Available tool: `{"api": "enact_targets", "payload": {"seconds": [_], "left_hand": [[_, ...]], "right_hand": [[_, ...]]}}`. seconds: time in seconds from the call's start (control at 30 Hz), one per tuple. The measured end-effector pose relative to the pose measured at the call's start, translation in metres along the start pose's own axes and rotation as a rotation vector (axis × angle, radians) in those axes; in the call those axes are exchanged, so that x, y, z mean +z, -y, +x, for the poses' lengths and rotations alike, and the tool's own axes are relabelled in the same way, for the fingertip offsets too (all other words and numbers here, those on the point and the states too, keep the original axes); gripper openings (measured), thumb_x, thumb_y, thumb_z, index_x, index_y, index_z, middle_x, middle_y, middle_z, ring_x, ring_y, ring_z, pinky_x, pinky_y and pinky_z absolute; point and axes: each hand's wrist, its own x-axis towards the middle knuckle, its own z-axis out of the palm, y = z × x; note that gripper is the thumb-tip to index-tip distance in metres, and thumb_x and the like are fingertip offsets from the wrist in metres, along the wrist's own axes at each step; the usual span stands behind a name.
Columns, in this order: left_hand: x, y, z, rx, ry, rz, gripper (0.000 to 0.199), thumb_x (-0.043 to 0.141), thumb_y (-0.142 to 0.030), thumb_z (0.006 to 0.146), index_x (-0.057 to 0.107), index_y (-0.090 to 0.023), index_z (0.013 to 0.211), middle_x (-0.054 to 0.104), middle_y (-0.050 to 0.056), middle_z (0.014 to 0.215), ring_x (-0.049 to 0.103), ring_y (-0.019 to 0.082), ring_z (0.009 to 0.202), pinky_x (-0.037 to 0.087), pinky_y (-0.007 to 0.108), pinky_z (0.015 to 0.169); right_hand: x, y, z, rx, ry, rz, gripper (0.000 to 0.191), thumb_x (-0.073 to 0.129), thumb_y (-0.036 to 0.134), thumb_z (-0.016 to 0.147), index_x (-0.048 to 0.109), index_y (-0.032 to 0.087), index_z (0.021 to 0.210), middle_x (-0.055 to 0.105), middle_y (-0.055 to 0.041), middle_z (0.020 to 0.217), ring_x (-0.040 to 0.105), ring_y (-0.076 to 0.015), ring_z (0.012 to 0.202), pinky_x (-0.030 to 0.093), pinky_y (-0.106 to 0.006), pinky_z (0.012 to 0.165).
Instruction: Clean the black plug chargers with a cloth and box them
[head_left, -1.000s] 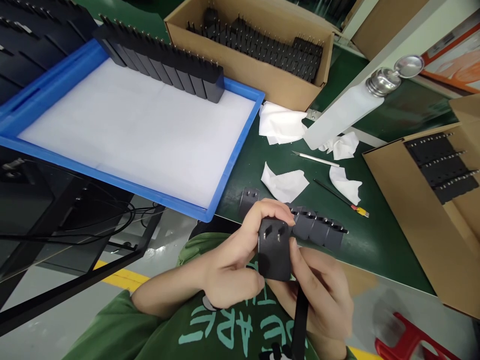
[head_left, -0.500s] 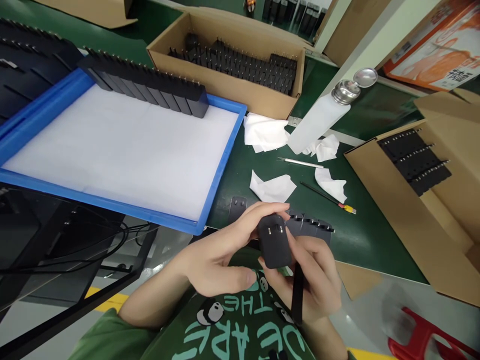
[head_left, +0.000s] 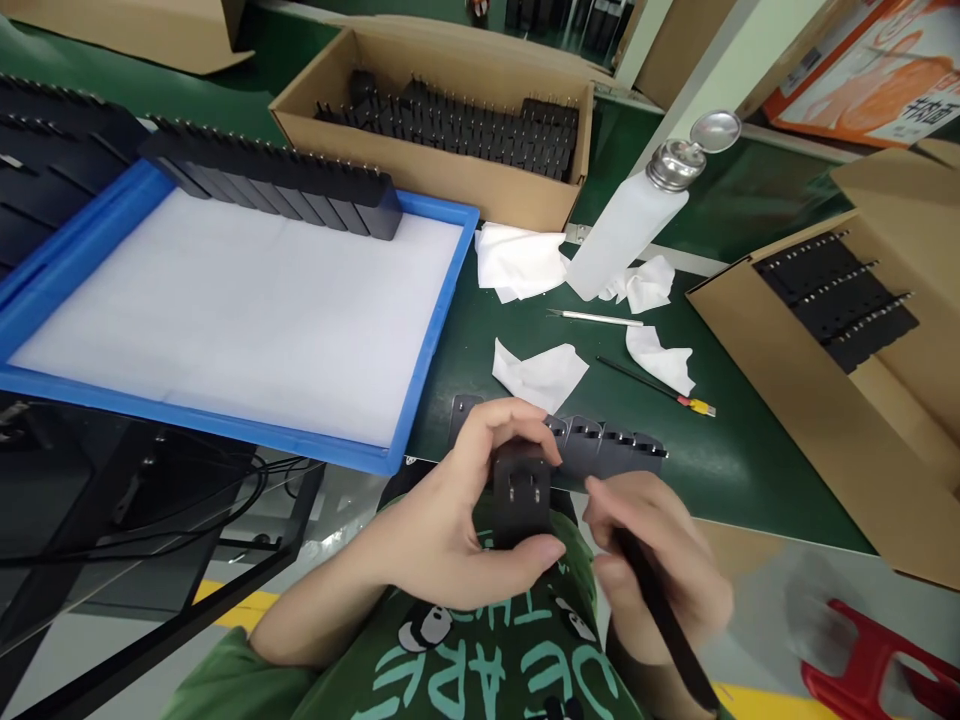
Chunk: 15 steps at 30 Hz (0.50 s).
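My left hand [head_left: 465, 510] is closed around a black power adapter [head_left: 520, 500], fingers over its top and thumb along its lower end. The adapter's two metal prongs face up toward me. Just to the right, my right hand [head_left: 660, 560] grips a long, flat black strip [head_left: 664, 620] that slants down toward my forearm; its upper end is hidden in the fingers, so its kind is unclear. The right fingertips are apart from the adapter. Beyond both hands, a row of black adapters [head_left: 607, 450] lies along the table's front edge, partly covered by my left hand.
A blue tray [head_left: 441, 350] with a white liner carries a row of adapters. Behind it stands a cardboard box [head_left: 427, 152] of adapters; another box [head_left: 780, 420] is at right. A dispenser bottle [head_left: 626, 235], white wipes [head_left: 540, 375], a craft knife [head_left: 600, 318] and a black stick [head_left: 637, 377] lie between.
My right hand has moved away from the adapter to the right, its black strip now more slanted. The left hand has wrapped further around the adapter and shifted it slightly left.
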Motion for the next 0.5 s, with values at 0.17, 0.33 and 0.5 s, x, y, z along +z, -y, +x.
{"api": "enact_targets", "payload": {"seconds": [0.17, 0.33, 0.5], "left_hand": [[0.006, -0.003, -0.002, -0.028, 0.059, 0.04, 0.092, 0.064, -0.009, 0.069, 0.019, -0.032, 0.145, 0.048, 0.006, 0.11, 0.053, 0.023, 0.105, 0.049, 0.032, 0.079], [0.009, -0.006, -0.006, -0.128, 0.091, 0.05, 0.097, 0.062, -0.009, 0.065, 0.015, -0.031, 0.147, 0.046, 0.005, 0.108, 0.054, 0.022, 0.099, 0.049, 0.034, 0.079], [0.007, -0.015, -0.004, -0.197, 0.168, 0.041, 0.102, 0.06, -0.006, 0.065, 0.009, -0.031, 0.149, 0.046, 0.005, 0.11, 0.055, 0.023, 0.102, 0.051, 0.036, 0.081]], "right_hand": [[-0.011, -0.006, 0.011, -0.078, 0.227, -0.162, 0.051, 0.043, 0.005, 0.092, 0.061, 0.022, 0.137, 0.052, -0.0038, 0.087, 0.052, -0.0117, 0.069, 0.044, -0.026, 0.056], [-0.023, -0.011, 0.017, -0.044, -0.021, -0.371, 0.045, 0.051, -0.003, 0.087, 0.07, 0.023, 0.119, 0.059, -0.0037, 0.091, 0.057, -0.0111, 0.074, 0.046, -0.024, 0.058], [-0.02, -0.005, 0.023, -0.118, 0.256, -0.103, 0.051, 0.045, 0.005, 0.09, 0.06, 0.018, 0.137, 0.055, -0.0055, 0.093, 0.055, -0.0124, 0.072, 0.046, -0.026, 0.055]]}}
